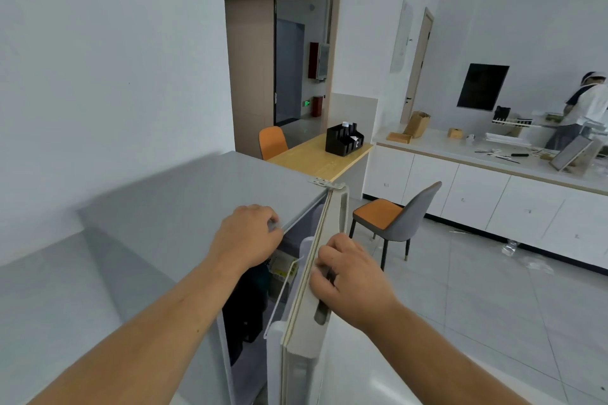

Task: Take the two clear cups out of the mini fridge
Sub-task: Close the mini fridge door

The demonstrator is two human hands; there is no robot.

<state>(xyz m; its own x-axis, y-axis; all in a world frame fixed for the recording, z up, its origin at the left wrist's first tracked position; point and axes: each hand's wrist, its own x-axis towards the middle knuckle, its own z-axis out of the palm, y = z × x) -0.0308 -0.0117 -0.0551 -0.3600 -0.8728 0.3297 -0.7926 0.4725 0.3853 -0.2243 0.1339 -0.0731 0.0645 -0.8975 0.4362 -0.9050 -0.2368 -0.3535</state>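
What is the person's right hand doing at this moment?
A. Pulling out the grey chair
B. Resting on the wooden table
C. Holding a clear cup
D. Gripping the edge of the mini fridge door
D: the right hand is wrapped over the edge of the partly open fridge door, at its handle recess, while the left hand is at the fridge's top front edge.

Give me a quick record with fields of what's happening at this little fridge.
fridge: grey mini fridge, white door open part way
left hand: at the top front edge, holding something clear and blurred, perhaps a cup
right hand: grip on the door's edge
inside: dark, contents unclear; a wire rail on the door's inner side
nearby: grey chair with orange seat
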